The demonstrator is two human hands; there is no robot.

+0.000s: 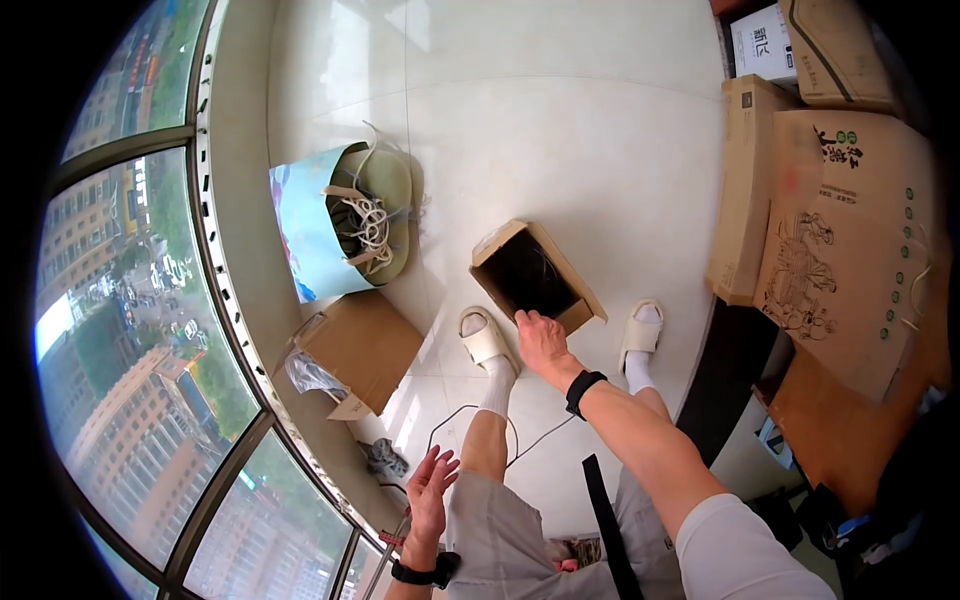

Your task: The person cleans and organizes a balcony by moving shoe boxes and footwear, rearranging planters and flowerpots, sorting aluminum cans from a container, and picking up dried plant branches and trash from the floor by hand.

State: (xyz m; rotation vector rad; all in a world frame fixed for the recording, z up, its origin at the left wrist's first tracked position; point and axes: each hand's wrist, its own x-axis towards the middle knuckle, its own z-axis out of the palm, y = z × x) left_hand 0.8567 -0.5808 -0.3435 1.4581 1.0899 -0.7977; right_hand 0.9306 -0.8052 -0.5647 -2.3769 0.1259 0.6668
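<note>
An open cardboard box (590, 322) stands on the floor between the slippered feet, its inside dark, with something thin and hard to make out in it. My right hand (543, 343) is at the box's near edge, its fingers closed on the cardboard rim. To the lower left, my left hand (428, 492) is raised beside the left knee, fingers apart and holding nothing. Black bands sit on both wrists.
A light blue bag (305, 225) holding coiled white cords stands at the left. Below it lies another cardboard box (362, 345) with clear plastic. Large cartons (850, 240) are stacked at the right. A thin dark cable (543, 437) runs near the feet.
</note>
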